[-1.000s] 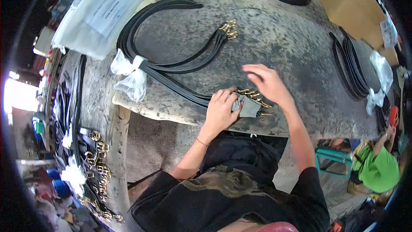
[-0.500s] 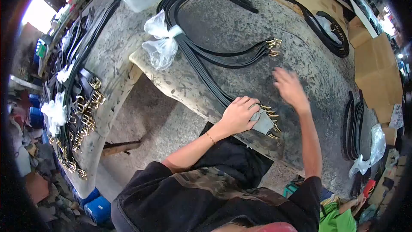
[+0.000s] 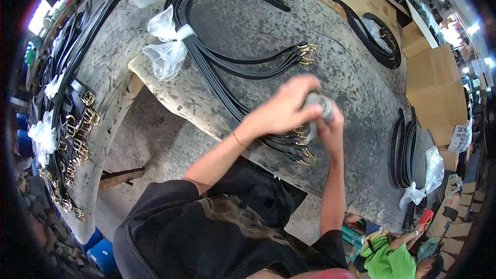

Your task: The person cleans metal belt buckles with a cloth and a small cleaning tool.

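Observation:
My left hand (image 3: 285,107) is closed on a small grey cloth (image 3: 321,108), raised above the worktable. Against the cloth's other side, my right hand (image 3: 332,124) grips it too; both hands are blurred. Below them lie gold buckles (image 3: 303,150) at the ends of a bundle of black straps (image 3: 214,83). A clear plastic wrap (image 3: 168,46) ties this bundle at its upper left. Another group of gold buckles (image 3: 307,53) from the same bundle rests farther up the table.
More black straps with buckles (image 3: 77,144) lie on the left table. A coiled bundle (image 3: 382,46) is at the upper right, and strap loops (image 3: 402,150) with plastic lie at the right. Cardboard boxes (image 3: 434,90) stand beyond. A person in green (image 3: 390,261) is at the lower right.
My left hand has lifted the grey cloth off the buckles, and my right hand has come in from the right to hold it. The whole view has shifted, so the table appears farther left.

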Motion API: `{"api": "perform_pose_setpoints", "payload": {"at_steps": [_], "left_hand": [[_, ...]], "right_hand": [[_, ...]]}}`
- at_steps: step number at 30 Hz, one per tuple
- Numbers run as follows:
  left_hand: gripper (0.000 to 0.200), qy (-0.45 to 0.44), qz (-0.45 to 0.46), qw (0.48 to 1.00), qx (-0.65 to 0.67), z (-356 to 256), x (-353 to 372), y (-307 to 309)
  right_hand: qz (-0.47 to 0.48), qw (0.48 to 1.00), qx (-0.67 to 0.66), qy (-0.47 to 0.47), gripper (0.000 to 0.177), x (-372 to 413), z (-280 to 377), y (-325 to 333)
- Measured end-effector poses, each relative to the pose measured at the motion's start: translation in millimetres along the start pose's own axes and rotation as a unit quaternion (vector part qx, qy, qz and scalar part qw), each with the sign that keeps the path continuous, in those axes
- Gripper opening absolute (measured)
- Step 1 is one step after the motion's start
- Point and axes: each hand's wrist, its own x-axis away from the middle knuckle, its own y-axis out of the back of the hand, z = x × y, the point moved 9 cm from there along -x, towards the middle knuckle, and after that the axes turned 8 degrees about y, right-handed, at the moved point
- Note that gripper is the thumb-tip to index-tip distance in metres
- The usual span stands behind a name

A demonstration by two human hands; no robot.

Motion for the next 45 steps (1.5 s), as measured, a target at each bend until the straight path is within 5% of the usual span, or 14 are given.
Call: {"api": "perform_pose_setpoints", "payload": {"at_steps": [1, 2, 5, 7, 10, 14, 18, 24, 28, 30, 33, 37, 43, 45], "left_hand": [[0.061, -0.009, -0.040, 0.994, -0.100, 1.5, -9.6, 24.4], [0.064, 0.001, -0.076, 0.976, -0.203, 13.0, -17.8, 41.5], [0.065, 0.088, -0.010, 0.910, -0.405, 101.7, -28.8, 51.5], [0.045, 0.123, 0.041, 0.919, -0.373, 132.5, -41.3, 64.7], [0.038, 0.115, 0.004, 0.944, -0.310, 149.3, -46.0, 73.2], [0.037, 0.109, -0.021, 0.951, -0.290, 149.7, -44.7, 80.4], [0.036, 0.117, -0.019, 0.951, -0.284, 146.9, -44.1, 81.7], [0.035, 0.101, -0.025, 0.953, -0.285, 151.3, -47.8, 78.5], [0.037, 0.101, -0.013, 0.945, -0.311, 151.2, -49.5, 78.8], [0.036, 0.104, -0.026, 0.952, -0.286, 156.2, -49.7, 80.2], [0.034, 0.103, -0.029, 0.955, -0.276, 155.5, -50.5, 81.8], [0.035, 0.119, -0.033, 0.955, -0.271, 159.8, -47.3, 82.8], [0.034, 0.126, -0.028, 0.952, -0.278, 159.2, -47.3, 81.3], [0.033, 0.128, -0.033, 0.951, -0.280, 160.0, -45.8, 83.4]], "right_hand": [[-0.051, 0.994, -0.050, -0.083, 0.041, -7.5, -20.6, 8.5], [-0.096, 0.995, 0.011, 0.001, 0.043, -17.8, -17.9, 18.7], [0.002, 0.996, 0.069, 0.058, 0.051, -49.1, -6.7, -12.3], [0.167, 0.979, 0.066, 0.100, 0.052, -58.6, 1.7, -61.4], [0.259, 0.919, 0.187, 0.231, 0.050, -52.7, -9.8, -114.2], [0.196, 0.890, 0.289, 0.294, 0.027, -59.6, -25.2, -71.7], [0.092, 0.871, 0.472, 0.097, 0.031, -45.2, -92.1, 33.6], [-0.101, 0.915, 0.389, -0.042, 0.042, -39.6, -60.0, 96.1], [-0.017, 0.991, 0.128, 0.027, 0.040, -67.9, -25.0, 9.3], [0.158, 0.941, 0.206, 0.216, 0.043, -71.2, -15.6, -64.8], [0.271, 0.900, 0.255, 0.227, 0.048, -61.5, -27.3, -119.6], [0.241, 0.918, 0.240, 0.206, 0.049, -71.8, -62.7, -105.5], [0.002, 0.910, 0.385, 0.155, 0.034, -76.3, -116.0, 9.3], [0.019, 0.877, 0.475, -0.074, 0.031, -66.2, -149.8, 57.6]]}}
